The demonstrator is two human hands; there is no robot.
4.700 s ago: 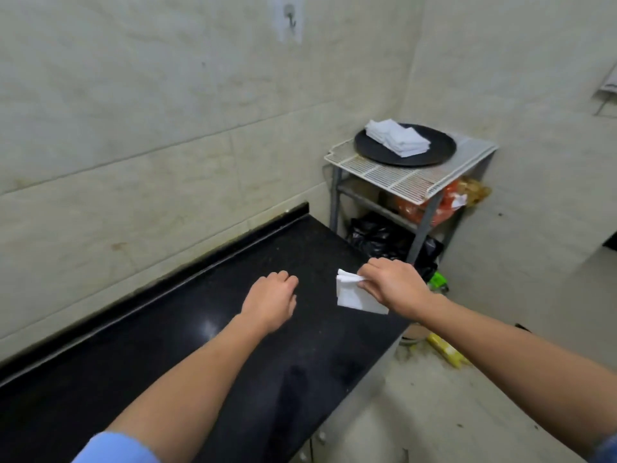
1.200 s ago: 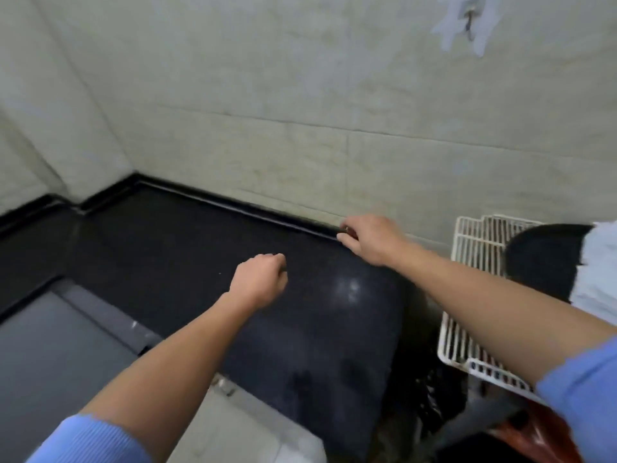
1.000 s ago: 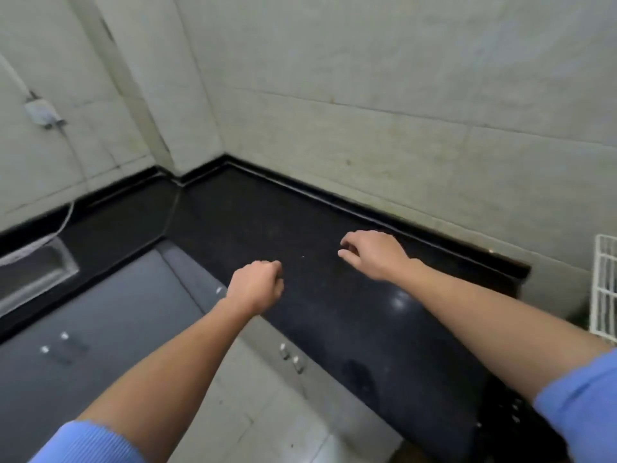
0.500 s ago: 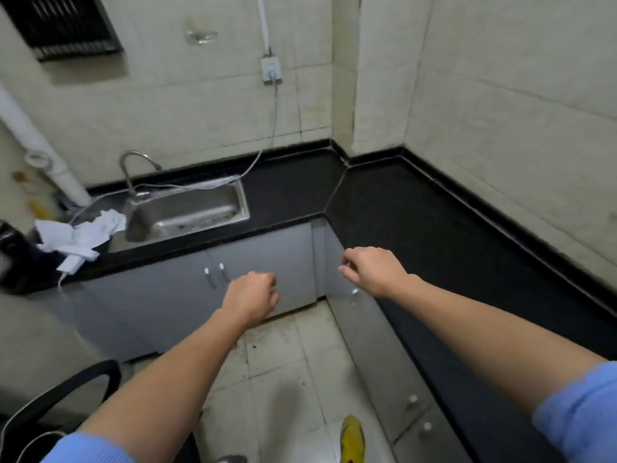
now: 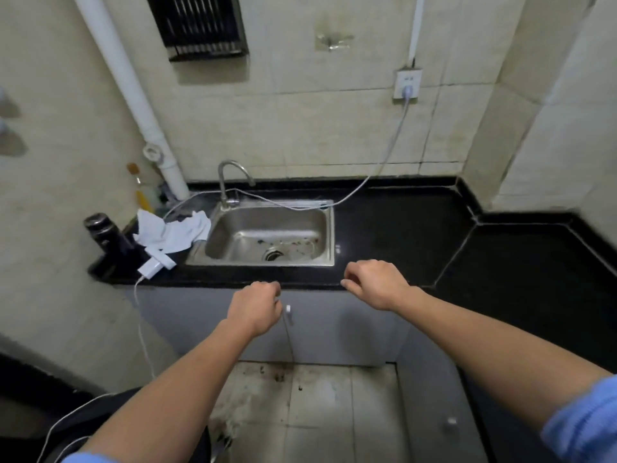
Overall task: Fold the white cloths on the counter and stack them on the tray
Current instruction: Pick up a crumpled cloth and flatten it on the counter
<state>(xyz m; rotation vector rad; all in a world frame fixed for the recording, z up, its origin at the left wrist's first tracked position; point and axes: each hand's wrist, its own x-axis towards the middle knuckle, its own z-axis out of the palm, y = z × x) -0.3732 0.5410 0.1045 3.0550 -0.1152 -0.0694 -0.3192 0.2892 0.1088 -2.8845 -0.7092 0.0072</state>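
- Currently the white cloths [image 5: 173, 232] sit in a crumpled, unfolded heap on the black counter [image 5: 400, 235], just left of the steel sink [image 5: 267, 235].
- Left hand [image 5: 255, 307]: fingers loosely curled, nothing in it, in the air in front of the grey cabinet [image 5: 334, 329] below the counter edge.
- Right hand [image 5: 375, 284]: also loosely curled and empty, at the counter's front edge, right of the sink.
- Cloths are up and to the left of both hands, well apart from them. The left hand is the nearer one, and the sink's front-left corner lies between.
- Around the heap: dark bottle [image 5: 103, 233] on its left, white adapter [image 5: 155, 264] touching its front edge, faucet [image 5: 230, 182] behind the sink.
- A cable [image 5: 387, 155] runs from the wall socket [image 5: 407, 83] down across the sink's back rim towards the cloths.
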